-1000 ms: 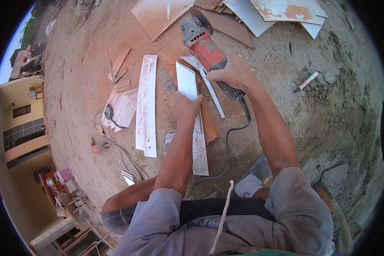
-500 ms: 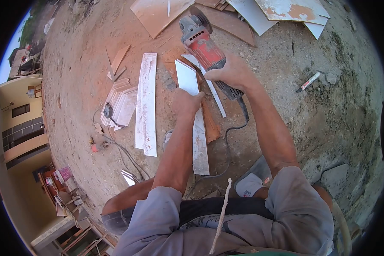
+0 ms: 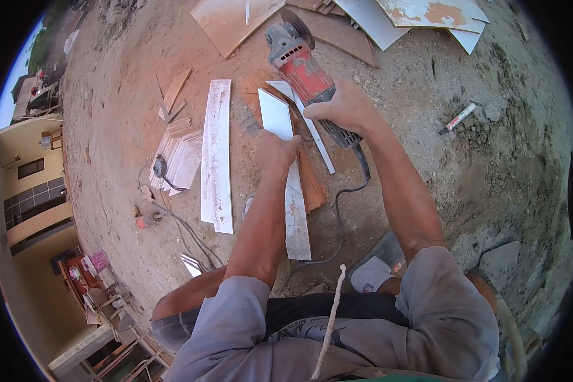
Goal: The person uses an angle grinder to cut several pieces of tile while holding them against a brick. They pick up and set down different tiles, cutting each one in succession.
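Shoe: a grey shoe (image 3: 372, 270) planted on the dirt ground (image 3: 490, 165) near the person, cable (image 3: 347, 210) trailing past it.
Left hand: the left hand (image 3: 272, 153) is closed over the middle of a long white tile strip (image 3: 296, 213), lifting its far end; a moment ago it sat a touch nearer and lower.
Right hand: the right hand (image 3: 347, 108) is wrapped round the red grinder (image 3: 302, 67), held just right of the strip, disc pointing far; it has edged slightly left.
Change: small shifts only; no cut under way, I judge.
Left side: another strip (image 3: 216, 156) flat, stacked offcuts (image 3: 181, 156) beyond.
Right: a marker (image 3: 456, 119) well apart.
Far: broken tiles (image 3: 426, 16).
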The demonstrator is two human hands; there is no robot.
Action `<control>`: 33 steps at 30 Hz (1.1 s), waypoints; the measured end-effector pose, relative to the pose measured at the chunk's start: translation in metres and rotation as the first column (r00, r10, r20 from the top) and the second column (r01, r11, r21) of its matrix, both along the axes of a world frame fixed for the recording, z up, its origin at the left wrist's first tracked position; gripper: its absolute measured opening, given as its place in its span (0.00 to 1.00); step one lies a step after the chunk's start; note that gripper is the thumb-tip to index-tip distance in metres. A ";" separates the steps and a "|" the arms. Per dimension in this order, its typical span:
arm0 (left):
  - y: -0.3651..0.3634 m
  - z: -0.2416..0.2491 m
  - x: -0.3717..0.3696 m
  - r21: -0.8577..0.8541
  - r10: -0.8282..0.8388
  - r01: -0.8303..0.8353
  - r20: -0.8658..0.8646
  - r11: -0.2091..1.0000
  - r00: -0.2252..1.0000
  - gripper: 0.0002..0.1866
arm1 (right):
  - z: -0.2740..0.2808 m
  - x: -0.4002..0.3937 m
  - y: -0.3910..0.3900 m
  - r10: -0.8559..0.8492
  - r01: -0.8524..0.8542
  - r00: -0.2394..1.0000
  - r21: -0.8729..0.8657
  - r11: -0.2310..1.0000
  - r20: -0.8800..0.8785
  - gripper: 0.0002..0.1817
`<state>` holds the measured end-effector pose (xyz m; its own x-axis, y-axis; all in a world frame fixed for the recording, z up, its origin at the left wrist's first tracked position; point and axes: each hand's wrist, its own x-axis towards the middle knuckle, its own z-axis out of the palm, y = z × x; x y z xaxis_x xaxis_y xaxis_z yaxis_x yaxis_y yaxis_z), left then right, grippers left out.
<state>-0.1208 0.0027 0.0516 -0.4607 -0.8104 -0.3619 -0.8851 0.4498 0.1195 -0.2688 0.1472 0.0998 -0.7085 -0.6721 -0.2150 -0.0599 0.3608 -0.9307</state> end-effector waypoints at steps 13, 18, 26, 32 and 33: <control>-0.009 -0.019 0.003 0.028 -0.023 0.025 -0.052 0.999 0.998 0.42 | 0.002 0.005 -0.001 -0.014 0.017 0.999 -0.047 0.999 0.052 0.40; -0.013 -0.010 0.008 -0.004 -0.054 0.054 -0.127 0.999 0.990 0.42 | 0.000 -0.002 0.001 -0.021 0.020 1.000 0.020 1.000 0.008 0.40; -0.028 0.059 -0.002 -0.040 -0.235 0.232 -0.231 0.972 0.944 0.39 | 0.029 -0.008 0.019 -0.110 0.107 0.993 -0.070 0.992 -0.033 0.38; -0.041 0.096 -0.033 -0.018 -0.358 0.370 -0.300 0.929 0.884 0.31 | 0.065 -0.005 0.054 -0.233 0.221 0.968 -0.125 0.967 -0.092 0.32; -0.041 0.103 -0.040 -0.006 -0.351 0.367 -0.309 0.930 0.884 0.31 | 0.073 -0.004 0.062 -0.229 0.218 0.973 -0.184 0.958 -0.041 0.29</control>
<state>-0.1610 -0.0379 0.1549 -0.8095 -0.5531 -0.1968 -0.5827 0.7160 0.3844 -0.2729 0.2093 0.1733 -0.8529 -0.5188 -0.0583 -0.0555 0.2011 -0.9780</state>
